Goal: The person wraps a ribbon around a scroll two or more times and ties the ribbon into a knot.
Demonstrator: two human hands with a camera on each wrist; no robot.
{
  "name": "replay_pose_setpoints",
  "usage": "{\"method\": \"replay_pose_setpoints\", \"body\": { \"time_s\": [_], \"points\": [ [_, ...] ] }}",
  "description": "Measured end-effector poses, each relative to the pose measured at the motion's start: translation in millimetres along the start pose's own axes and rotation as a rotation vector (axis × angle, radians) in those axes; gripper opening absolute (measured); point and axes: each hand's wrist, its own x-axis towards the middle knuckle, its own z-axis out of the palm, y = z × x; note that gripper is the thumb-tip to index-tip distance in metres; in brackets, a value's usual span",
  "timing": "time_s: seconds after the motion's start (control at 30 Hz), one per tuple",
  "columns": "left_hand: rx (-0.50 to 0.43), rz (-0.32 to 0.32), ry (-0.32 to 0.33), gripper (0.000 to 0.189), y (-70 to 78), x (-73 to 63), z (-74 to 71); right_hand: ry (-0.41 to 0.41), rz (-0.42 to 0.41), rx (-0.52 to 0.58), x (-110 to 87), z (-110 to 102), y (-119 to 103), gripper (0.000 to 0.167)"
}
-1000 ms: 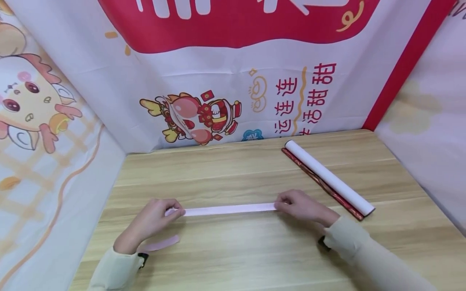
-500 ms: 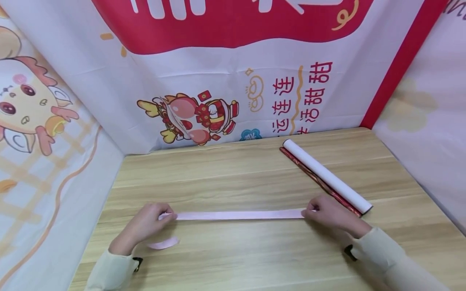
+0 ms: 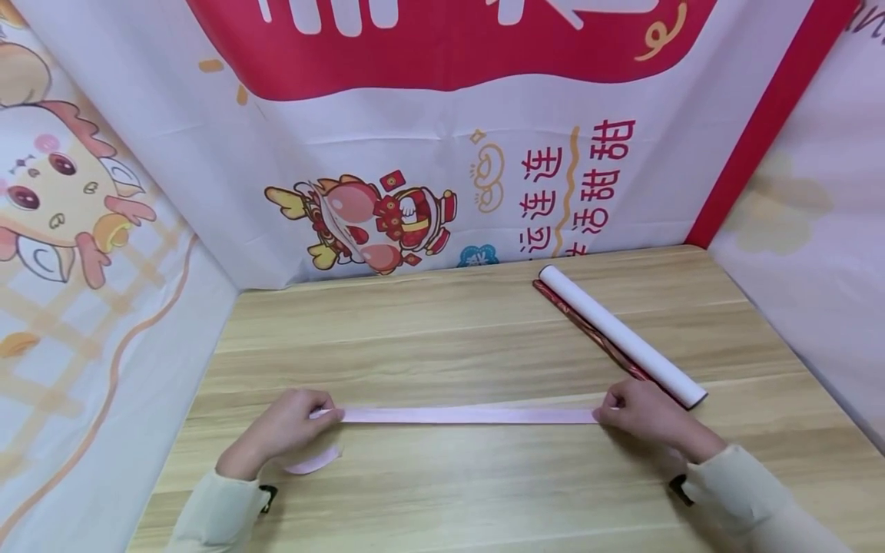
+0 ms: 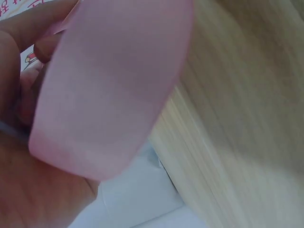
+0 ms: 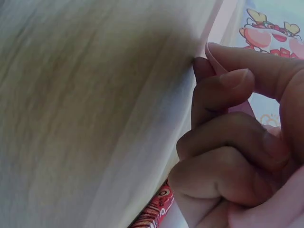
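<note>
A pink ribbon (image 3: pixel 470 415) stretches straight and level between both hands, just above the wooden table (image 3: pixel 429 491). At its left end, my left hand (image 3: pixel 283 430) pinches it between thumb and fingers. A loose tail of the ribbon (image 4: pixel 114 90) hangs past the left palm, and its tip curls below that hand in the head view. My right hand (image 3: pixel 657 418) pinches the other end between thumb and forefinger, the remaining fingers curled in, as the right wrist view shows. A bit of ribbon (image 5: pixel 242 108) shows behind those fingers.
Behind the right hand, a white roll (image 3: pixel 622 334) lies diagonally on the table alongside a thin red patterned strip (image 3: pixel 588 330). Printed cloth (image 3: pixel 387 123) hangs at the back and sides of the table.
My right hand has moved right and slightly toward the front, pulling the ribbon span longer. The left hand has stayed nearly in place, and the loose tail below it has shortened.
</note>
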Motion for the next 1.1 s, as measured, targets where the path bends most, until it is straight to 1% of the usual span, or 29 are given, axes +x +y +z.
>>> {"method": "replay_pose_setpoints", "body": {
  "time_s": [0.2, 0.37, 0.53, 0.7, 0.77, 0.83, 0.9, 0.97, 1.03, 1.1],
  "points": [
    [-0.046, -0.017, -0.084, 0.031, -4.8, -1.3, 6.8, 0.032, -0.002, -0.061, 3.2, 2, -5, 0.023],
    [-0.073, -0.052, -0.146, 0.033, -4.9, -4.3, 9.0, 0.015, 0.021, -0.094, 14.7, -3, -12, 0.023],
    [-0.080, -0.096, -0.172, 0.033, -2.0, -3.6, 11.2, -0.026, 0.026, -0.099, 23.5, -13, -15, 0.026],
    [-0.102, -0.110, -0.188, 0.033, 2.4, -0.5, 11.9, -0.058, 0.046, -0.087, 17.3, -28, -13, 0.025],
    [-0.112, -0.125, -0.197, 0.034, 3.6, 0.4, 11.3, -0.039, 0.048, -0.097, 13.5, -38, -11, 0.023],
    [-0.114, -0.136, -0.204, 0.035, 3.8, 1.1, 10.7, 0.019, 0.051, -0.125, 12.5, -49, -9, 0.027],
    [-0.110, -0.152, -0.212, 0.036, 4.0, 1.4, 9.8, 0.085, 0.059, -0.165, 13.9, -60, -7, 0.033],
    [-0.105, -0.173, -0.219, 0.036, 4.1, 1.5, 8.8, 0.136, 0.071, -0.218, 18.2, -69, -4, 0.043],
    [-0.095, -0.196, -0.223, 0.036, 4.6, 1.7, 7.6, 0.140, 0.094, -0.258, 23.7, -74, 1, 0.053],
    [-0.087, -0.216, -0.225, 0.036, 5.3, 2.6, 6.6, 0.109, 0.121, -0.281, 30.1, -76, 6, 0.057]
  ]
}}
